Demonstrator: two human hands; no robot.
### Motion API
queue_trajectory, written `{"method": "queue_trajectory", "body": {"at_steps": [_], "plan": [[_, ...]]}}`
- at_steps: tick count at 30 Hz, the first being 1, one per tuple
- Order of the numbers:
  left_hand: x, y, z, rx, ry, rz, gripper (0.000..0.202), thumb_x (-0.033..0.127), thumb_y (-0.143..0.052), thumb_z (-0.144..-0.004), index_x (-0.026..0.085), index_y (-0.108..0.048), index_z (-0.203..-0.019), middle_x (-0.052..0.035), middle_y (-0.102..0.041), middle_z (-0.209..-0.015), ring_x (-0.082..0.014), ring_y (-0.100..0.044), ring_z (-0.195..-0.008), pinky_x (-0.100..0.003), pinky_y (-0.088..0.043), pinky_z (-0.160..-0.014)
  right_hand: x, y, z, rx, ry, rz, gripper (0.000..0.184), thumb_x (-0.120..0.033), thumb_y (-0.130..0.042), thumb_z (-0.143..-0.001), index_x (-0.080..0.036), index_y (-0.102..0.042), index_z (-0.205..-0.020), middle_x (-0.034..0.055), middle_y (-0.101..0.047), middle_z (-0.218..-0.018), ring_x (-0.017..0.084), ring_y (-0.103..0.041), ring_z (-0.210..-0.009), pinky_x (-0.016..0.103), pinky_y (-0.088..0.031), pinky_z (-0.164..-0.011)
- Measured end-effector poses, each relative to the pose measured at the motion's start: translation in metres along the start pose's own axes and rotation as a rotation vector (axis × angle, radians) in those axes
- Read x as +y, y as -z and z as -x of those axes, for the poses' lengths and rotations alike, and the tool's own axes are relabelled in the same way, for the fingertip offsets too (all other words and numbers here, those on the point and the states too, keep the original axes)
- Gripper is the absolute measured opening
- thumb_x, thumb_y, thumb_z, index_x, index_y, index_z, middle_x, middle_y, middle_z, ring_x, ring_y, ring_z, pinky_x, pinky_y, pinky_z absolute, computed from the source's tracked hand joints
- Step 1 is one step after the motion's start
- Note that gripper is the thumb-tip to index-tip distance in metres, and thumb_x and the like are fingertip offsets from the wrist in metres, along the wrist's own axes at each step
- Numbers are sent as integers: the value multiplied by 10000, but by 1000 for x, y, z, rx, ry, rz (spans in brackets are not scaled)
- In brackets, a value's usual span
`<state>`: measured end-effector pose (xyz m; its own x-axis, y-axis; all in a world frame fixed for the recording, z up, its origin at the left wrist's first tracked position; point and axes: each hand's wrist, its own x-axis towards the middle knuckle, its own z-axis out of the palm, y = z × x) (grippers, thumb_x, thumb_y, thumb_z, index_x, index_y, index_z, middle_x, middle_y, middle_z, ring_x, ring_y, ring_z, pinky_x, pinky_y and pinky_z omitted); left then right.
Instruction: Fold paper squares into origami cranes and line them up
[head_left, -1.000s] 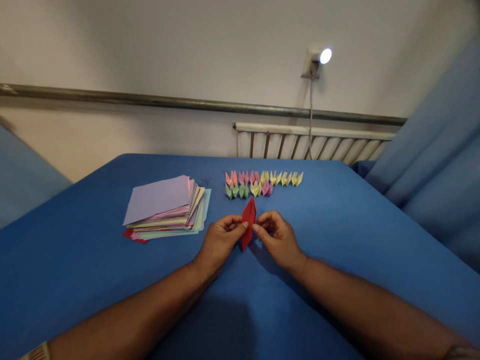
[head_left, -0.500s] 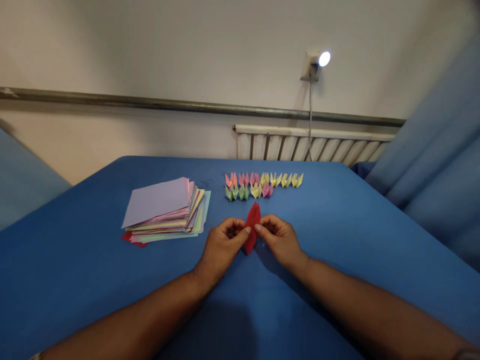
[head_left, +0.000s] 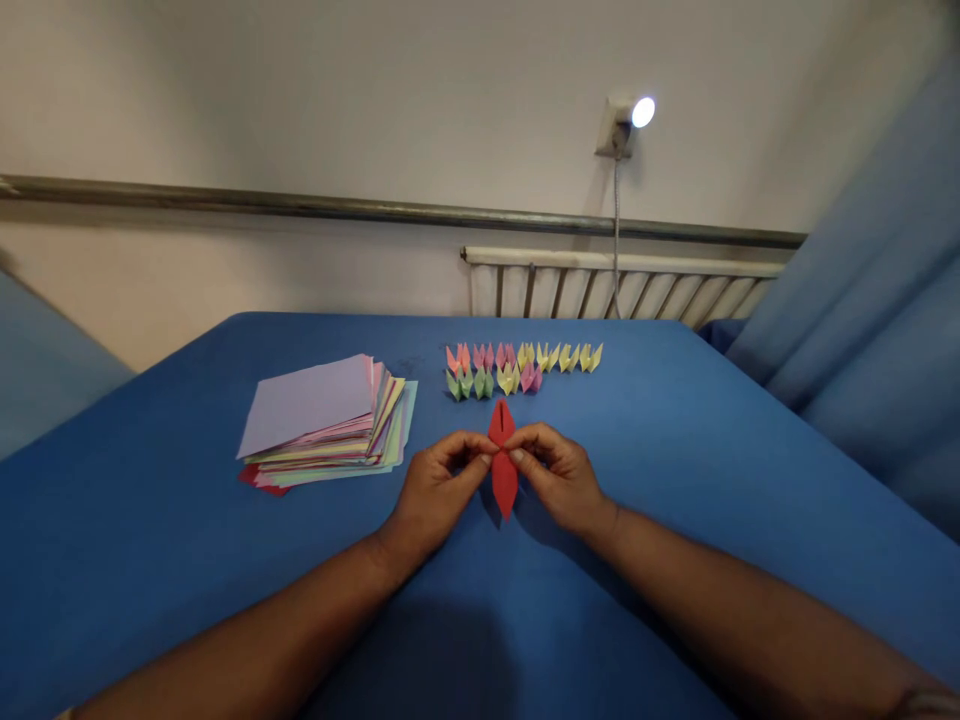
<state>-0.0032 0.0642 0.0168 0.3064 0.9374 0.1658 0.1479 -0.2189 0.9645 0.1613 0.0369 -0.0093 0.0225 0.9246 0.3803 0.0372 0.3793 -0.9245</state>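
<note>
While your left hand (head_left: 442,482) and right hand (head_left: 561,482) pinch red folded paper (head_left: 505,490) at its middle, short of paper figures (head_left: 508,380) near far edge of table (head_left: 690,450), uneven pull could tear creases; drifting forward might topple nearest figures.

I count 11 small folded papers (head_left: 569,359) in two rows, 7 back (1 orange, 2 pink, 4 yellow) and 4 front (2 green, 1 yellow, 1 pink), plus 1 red folded paper (head_left: 505,488), 2 hands (head_left: 436,487), 1 lamp (head_left: 643,112), 1 radiator (head_left: 585,261) and 1 paper stack (head_left: 307,405), sheets uncountable from here.
</note>
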Motion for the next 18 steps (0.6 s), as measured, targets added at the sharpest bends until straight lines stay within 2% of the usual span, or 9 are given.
{"method": "queue_trajectory", "body": {"at_steps": [4,7,11,15,18], "plan": [[-3,2,-3,-16,-34,-52,159,218,-609,-752,183,-678,-891,-15,-686,-843,-152,-630,-802,-300,-494,-810,6,5,-3,-46,-34,-23,139,-241,-542,-852,-213,-643,-943,24,-665,-879,149,-621,-829,294,-484,-785],[-5,2,-4,-15,-50,-63,193,208,-634,-730,185,-668,-918,-8,-680,-827,-141,-621,-770,-295,-502,-795,6,4,-5,-51,-24,-35,152,-233,-596,-815,-219,-638,-960,20,-662,-865,149,-622,-801,308,-493,-786],[-4,1,-4,-4,-31,-55,179,285,-680,-730,176,-669,-871,-14,-673,-803,-143,-616,-757,-279,-499,-756,2,2,-5,-27,-5,-9,123,-272,-650,-788,-220,-644,-899,18,-645,-843,142,-596,-755,310,-493,-752],[-2,-1,-2,3,10,-47,201,362,-678,-747,171,-661,-807,-3,-655,-765,-140,-599,-720,-264,-486,-708,1,-2,-5,38,-99,-108,153,-337,-681,-758,-204,-607,-775,-4,-622,-751,123,-572,-682,272,-479,-672],[-1,-4,-1,51,46,-21,200,348,-699,-721,165,-626,-758,22,-610,-692,-116,-564,-649,-239,-463,-646,1,-5,-5,77,-170,-174,232,-345,-731,-700,-203,-553,-739,-42,-566,-639,95,-520,-577,233,-437,-577]]}}
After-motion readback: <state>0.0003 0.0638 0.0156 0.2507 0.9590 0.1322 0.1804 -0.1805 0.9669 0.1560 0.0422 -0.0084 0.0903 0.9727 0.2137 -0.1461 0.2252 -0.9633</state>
